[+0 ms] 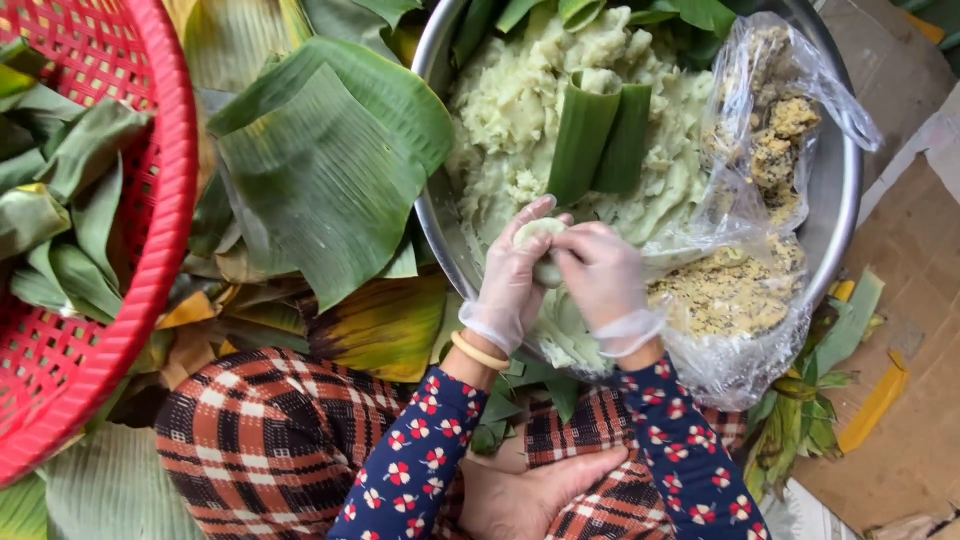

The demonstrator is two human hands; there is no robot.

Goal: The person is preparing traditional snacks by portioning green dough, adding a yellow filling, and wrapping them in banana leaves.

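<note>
Both my hands wear thin clear gloves and meet over the near rim of a large metal bowl [838, 190]. My left hand [512, 282] cups a small pale lump of dough [538, 236], and my right hand [602, 272] pinches the same lump from the right. The bowl holds a big mass of pale mashed dough [520, 110] with a folded green leaf strip [598, 135] stuck upright in it. A clear plastic bag of crumbly yellow-brown filling [735, 285] lies in the bowl's right side.
A stack of banana leaves [325, 170] lies left of the bowl. A red plastic basket [165, 220] at far left holds several leaf-wrapped parcels [60, 200]. Cardboard [910, 260] covers the floor at right. My checked trousers [270, 440] and a bare foot [535, 495] fill the bottom.
</note>
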